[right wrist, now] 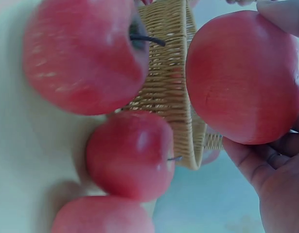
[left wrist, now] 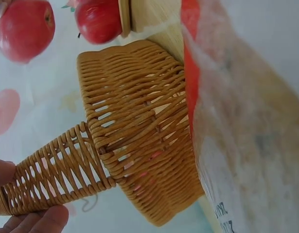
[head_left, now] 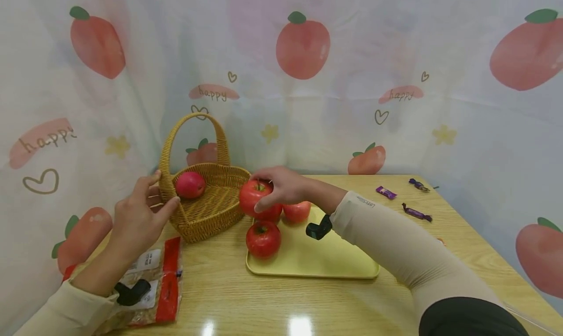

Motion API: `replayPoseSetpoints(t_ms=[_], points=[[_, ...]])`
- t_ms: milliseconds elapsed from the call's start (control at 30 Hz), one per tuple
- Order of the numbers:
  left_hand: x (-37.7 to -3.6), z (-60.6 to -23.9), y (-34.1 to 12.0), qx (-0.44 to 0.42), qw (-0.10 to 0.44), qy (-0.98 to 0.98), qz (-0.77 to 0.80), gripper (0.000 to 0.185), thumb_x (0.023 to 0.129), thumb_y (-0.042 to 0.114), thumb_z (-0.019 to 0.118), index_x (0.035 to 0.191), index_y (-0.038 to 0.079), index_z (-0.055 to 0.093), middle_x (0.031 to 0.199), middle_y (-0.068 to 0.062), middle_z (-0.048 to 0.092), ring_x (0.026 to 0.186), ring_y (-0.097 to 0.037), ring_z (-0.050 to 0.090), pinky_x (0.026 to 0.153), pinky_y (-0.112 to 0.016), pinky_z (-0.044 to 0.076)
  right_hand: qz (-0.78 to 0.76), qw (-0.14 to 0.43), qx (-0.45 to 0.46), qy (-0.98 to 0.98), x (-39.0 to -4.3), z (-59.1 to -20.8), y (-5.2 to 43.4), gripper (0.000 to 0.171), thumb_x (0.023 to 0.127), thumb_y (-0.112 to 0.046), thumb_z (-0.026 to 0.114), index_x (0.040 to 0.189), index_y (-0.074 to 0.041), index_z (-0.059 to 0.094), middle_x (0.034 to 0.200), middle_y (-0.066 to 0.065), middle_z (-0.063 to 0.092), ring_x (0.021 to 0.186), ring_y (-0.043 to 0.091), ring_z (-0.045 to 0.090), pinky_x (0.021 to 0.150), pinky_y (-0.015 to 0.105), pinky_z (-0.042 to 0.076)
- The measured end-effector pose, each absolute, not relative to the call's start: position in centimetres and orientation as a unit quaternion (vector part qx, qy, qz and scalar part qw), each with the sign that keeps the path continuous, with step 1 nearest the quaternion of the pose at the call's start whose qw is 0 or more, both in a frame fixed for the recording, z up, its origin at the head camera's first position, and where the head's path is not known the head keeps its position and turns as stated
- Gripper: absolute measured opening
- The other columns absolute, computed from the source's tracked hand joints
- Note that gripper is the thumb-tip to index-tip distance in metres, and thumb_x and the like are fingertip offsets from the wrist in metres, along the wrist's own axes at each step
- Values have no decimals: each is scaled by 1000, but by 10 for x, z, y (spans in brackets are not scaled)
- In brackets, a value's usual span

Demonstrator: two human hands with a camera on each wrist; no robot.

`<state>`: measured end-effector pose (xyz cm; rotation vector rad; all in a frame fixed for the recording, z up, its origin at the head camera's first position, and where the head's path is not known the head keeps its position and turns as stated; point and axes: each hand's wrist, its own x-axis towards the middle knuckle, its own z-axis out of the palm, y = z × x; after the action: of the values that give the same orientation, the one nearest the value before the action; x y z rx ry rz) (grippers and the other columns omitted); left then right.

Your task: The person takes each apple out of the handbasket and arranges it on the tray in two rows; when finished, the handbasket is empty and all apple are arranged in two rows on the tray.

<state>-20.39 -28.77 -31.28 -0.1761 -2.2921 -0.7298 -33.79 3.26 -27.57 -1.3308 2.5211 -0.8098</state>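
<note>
Nearest, left of the tray [head_left: 316, 267]: a red-and-clear packet [head_left: 154, 277] flat on the table [head_left: 440, 238]. On the tray's near left corner, one apple [head_left: 263, 238]; at its far left edge, two more apples [head_left: 297, 211], partly hidden. Just above that far left corner, right hand [head_left: 281, 185], fingers and thumb curled round a red apple [head_left: 254, 195], lifted clear of the tray and close to the basket [head_left: 211, 199]. Left of the tray, touching its corner or nearly so, that wicker basket with a pink fruit [head_left: 190, 184] inside. Left hand [head_left: 140, 216] at the basket's left rim, fingers relaxed and spread, thumb against the weave, clasping nothing. Far right of the tray, three purple sweets [head_left: 416, 212].
</note>
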Motion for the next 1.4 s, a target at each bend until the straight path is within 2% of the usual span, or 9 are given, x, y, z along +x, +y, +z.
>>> replayPoseSetpoints(t_ms=[333, 567, 800, 1133, 1400], points=[[-202, -313, -287, -72, 358, -888, -281, 66, 93, 13, 79, 149, 1, 45, 119, -34, 69, 93, -49, 74, 77, -62, 59, -282, 86, -445, 846, -330, -284, 59, 46, 78, -33, 81, 120, -21, 68, 106, -5, 69, 94, 16, 66, 80, 32, 61], [-201, -313, -287, -67, 352, -891, -278, 67, 93, 14, 79, 149, 1, 45, 118, -36, 69, 94, -50, 74, 77, -61, 59, -291, 90, -428, 851, -322, -291, 76, 50, 78, -35, 82, 123, -19, 67, 111, -3, 66, 101, 17, 62, 81, 31, 61], [-201, -311, -287, -63, 347, -895, -274, 66, 93, 14, 78, 148, 0, 44, 118, -37, 68, 95, -52, 73, 77, -62, 58, -304, 108, -420, 848, -316, -297, 91, 48, 81, -30, 80, 125, -17, 66, 112, -2, 67, 98, 17, 66, 80, 31, 62], [-203, -313, -290, -62, 345, -895, -276, 68, 93, 16, 79, 150, 1, 44, 119, -37, 67, 95, -52, 73, 77, -61, 58, -305, 108, -409, 853, -311, -308, 105, 51, 79, -32, 80, 126, -18, 66, 112, -3, 67, 97, 17, 65, 79, 32, 62], [-206, -315, -290, -74, 366, -887, -272, 67, 91, 14, 81, 147, 2, 47, 116, -35, 70, 90, -49, 75, 75, -62, 59, -298, 113, -396, 861, -310, -321, 116, 49, 79, -31, 81, 125, -22, 66, 112, -5, 67, 100, 17, 65, 81, 33, 61]])
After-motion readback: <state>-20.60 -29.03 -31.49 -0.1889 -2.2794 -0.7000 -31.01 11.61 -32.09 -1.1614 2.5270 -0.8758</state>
